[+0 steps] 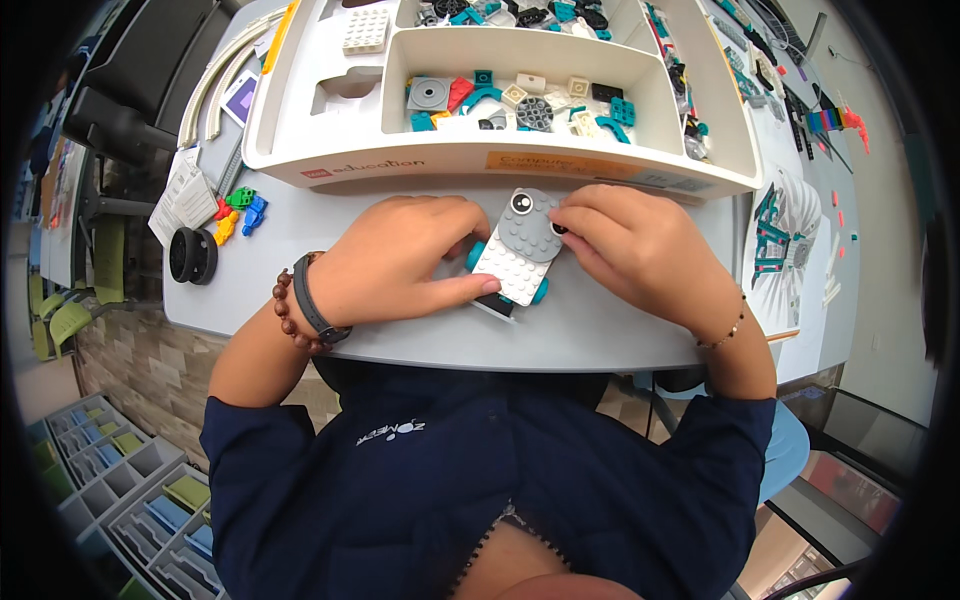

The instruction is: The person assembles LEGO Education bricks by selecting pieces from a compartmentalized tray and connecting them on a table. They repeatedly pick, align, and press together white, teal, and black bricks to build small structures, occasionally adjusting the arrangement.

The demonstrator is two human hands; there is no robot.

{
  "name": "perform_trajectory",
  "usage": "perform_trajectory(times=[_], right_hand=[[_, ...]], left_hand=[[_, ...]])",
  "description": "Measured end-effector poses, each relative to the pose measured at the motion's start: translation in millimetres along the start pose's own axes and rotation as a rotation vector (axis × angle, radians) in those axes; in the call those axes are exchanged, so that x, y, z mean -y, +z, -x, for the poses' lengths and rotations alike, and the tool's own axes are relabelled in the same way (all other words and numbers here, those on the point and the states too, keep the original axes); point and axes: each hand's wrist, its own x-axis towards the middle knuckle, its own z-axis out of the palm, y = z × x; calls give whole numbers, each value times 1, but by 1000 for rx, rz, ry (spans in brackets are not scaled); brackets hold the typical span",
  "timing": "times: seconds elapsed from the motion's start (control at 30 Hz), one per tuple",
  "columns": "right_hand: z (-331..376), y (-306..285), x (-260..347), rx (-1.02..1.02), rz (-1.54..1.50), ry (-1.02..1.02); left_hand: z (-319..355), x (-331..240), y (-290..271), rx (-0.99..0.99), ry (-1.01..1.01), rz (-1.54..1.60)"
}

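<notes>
We look down from above our head onto a pale bench, with our two bare hands meeting over a small brick model. The model is a white studded plate topped by a grey rounded plate with two round eyes, with teal pieces showing at its sides. It lies on the bench just in front of a large white sorting tray.

Our left hand lies half curled over the model's left edge, fingers bent loosely, the thumb stretched along the model's lower edge and touching it. A dark wristband and a brown bead bracelet sit on that wrist.

Our right hand is narrowed to a pinch, its fingertips pressing on the grey plate beside the right eye.

The tray's middle compartment, just behind the model, holds loose teal, grey, white, black and red pieces, among them a round grey disc. A compartment farther back holds a white studded plate.

Left of the model, well apart from it, lie a black wheel and a few small coloured bricks.
</notes>
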Motion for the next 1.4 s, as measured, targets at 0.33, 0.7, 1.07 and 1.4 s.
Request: perform_trajectory(times=[0.33, 0.7, 1.07, 1.4], right_hand=[[-3, -3, 21, 68, 390, -41], [-6, -1, 14, 144, 393, -67], [-4, -1, 21, 319, 278, 201], [-4, -6, 16, 219, 297, 113]], left_hand=[[-4, 3, 9, -76, 83, 57], [-5, 5, 11, -54, 84, 67], [-6, 6, 10, -10, 31, 105], [-4, 8, 14, -55, 103, 46]])
